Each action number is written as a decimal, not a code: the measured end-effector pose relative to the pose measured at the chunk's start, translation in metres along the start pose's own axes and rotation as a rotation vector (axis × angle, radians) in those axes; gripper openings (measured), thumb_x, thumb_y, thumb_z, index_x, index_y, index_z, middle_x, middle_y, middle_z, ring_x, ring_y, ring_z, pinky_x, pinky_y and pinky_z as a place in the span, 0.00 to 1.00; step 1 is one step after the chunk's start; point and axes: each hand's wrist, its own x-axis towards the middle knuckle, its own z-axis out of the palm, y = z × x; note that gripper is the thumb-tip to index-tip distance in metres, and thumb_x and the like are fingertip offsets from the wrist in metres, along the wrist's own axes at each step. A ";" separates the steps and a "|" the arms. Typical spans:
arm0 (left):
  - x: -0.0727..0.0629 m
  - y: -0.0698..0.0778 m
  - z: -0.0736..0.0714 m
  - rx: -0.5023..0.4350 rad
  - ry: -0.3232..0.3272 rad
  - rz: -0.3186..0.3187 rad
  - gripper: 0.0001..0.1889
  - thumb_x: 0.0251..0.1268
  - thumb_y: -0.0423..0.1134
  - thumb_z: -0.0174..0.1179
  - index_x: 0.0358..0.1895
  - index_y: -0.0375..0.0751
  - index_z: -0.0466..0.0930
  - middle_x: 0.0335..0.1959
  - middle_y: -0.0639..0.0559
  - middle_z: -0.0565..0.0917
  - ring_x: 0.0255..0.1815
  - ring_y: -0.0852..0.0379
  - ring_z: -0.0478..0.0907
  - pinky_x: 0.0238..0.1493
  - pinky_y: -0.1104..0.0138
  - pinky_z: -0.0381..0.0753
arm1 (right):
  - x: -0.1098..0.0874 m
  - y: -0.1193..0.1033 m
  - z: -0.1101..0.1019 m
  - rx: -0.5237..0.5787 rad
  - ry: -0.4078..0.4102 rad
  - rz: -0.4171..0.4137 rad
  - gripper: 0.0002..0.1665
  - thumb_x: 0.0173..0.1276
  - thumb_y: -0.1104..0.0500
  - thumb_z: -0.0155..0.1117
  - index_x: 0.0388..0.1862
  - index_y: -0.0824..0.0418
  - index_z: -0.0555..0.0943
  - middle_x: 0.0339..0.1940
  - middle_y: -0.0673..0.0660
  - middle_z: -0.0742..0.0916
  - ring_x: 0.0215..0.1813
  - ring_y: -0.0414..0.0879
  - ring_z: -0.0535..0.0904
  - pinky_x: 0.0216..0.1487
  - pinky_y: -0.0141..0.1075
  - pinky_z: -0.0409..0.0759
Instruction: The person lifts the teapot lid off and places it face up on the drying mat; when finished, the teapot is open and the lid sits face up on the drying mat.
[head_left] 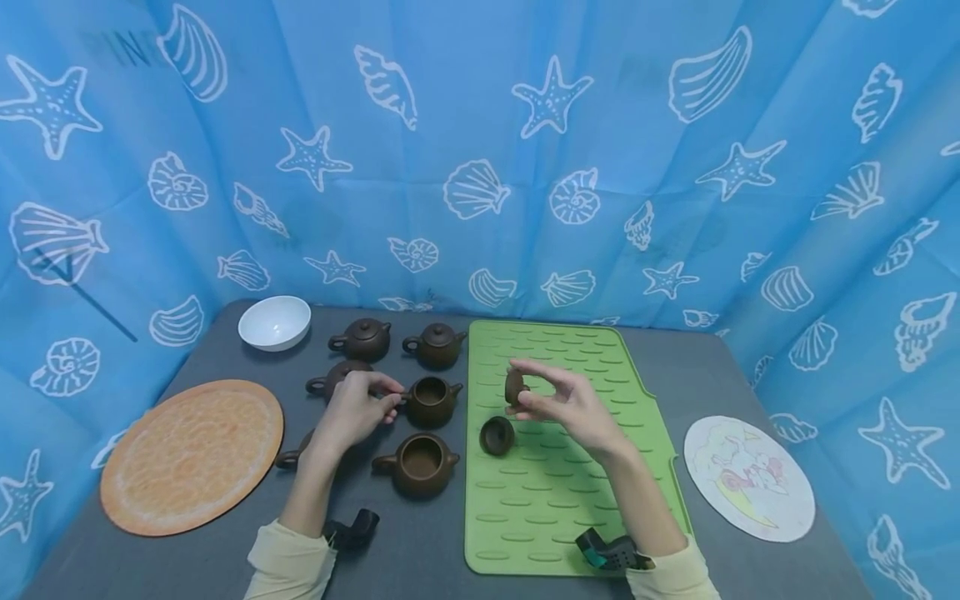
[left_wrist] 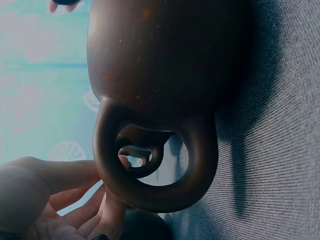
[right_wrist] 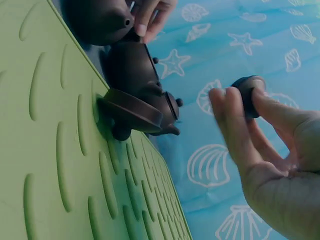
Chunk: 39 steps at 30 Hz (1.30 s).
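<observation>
My left hand (head_left: 352,408) pinches the handle of a brown, lidless teapot (head_left: 432,414), which stands upright on the table. Between the thumb and fingers of my right hand (head_left: 573,408) is a small, dark brown teapot lid (head_left: 513,387), raised above the green mat (head_left: 555,517) and tipped on its side. A second teapot lid (head_left: 497,436) lies upside down on the mat, its knob (right_wrist: 121,131) underneath. Closer to me stands another lidless teapot (head_left: 420,479); its looped handle (left_wrist: 155,197) covers part of my left hand in the left wrist view.
Two lidded teapots, a left one (head_left: 362,339) and a right one (head_left: 437,346), stand at the back. My left arm partly hides two more teapots. Also here are a white bowl (head_left: 275,323), a round orange mat (head_left: 193,457), a round picture mat (head_left: 750,479) and a blue curtain (head_left: 480,100).
</observation>
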 end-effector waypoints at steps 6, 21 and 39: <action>-0.001 0.000 0.000 0.005 0.003 -0.002 0.08 0.80 0.31 0.62 0.54 0.37 0.88 0.43 0.41 0.91 0.32 0.59 0.86 0.32 0.72 0.80 | -0.004 -0.002 -0.005 -0.066 -0.031 0.048 0.33 0.77 0.63 0.70 0.79 0.60 0.74 0.82 0.69 0.73 0.58 0.57 0.92 0.62 0.44 0.90; 0.000 0.000 0.001 0.026 0.016 0.001 0.08 0.80 0.31 0.63 0.53 0.37 0.89 0.42 0.41 0.91 0.31 0.59 0.85 0.34 0.71 0.81 | -0.012 -0.002 -0.032 -0.288 -0.252 0.132 0.31 0.75 0.68 0.70 0.73 0.74 0.74 0.73 0.77 0.79 0.55 0.64 0.92 0.54 0.39 0.92; 0.001 -0.002 0.001 0.032 0.017 0.014 0.08 0.79 0.31 0.63 0.53 0.37 0.89 0.42 0.43 0.91 0.32 0.60 0.86 0.36 0.70 0.83 | -0.011 0.018 -0.039 -0.371 -0.359 0.218 0.26 0.73 0.72 0.69 0.67 0.74 0.78 0.64 0.76 0.81 0.37 0.51 0.90 0.39 0.33 0.87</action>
